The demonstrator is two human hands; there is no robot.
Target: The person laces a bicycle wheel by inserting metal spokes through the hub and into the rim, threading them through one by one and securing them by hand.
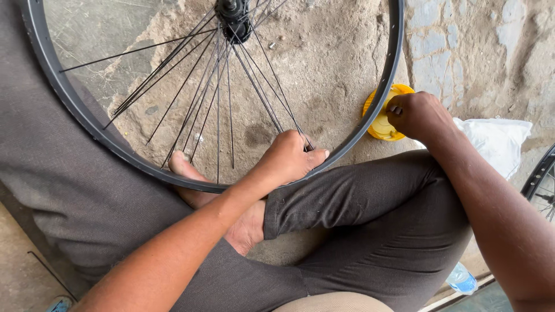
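Note:
A black bicycle wheel rim (69,98) with thin spokes and a dark hub (233,20) rests across my crossed legs. My left hand (287,157) grips the rim's near edge, fingers wrapped over it beside a spoke. My right hand (417,114) reaches past the rim on the right, fingers pinched down into a small yellow dish (378,124) on the ground. What the fingertips hold is too small to tell.
My bare foot (184,167) shows under the rim, and grey trousers cover my knees. A white cloth or bag (497,141) lies right of the dish. Another wheel (540,179) sits at the right edge. A plastic bottle (462,280) lies low right. Ground is rough concrete.

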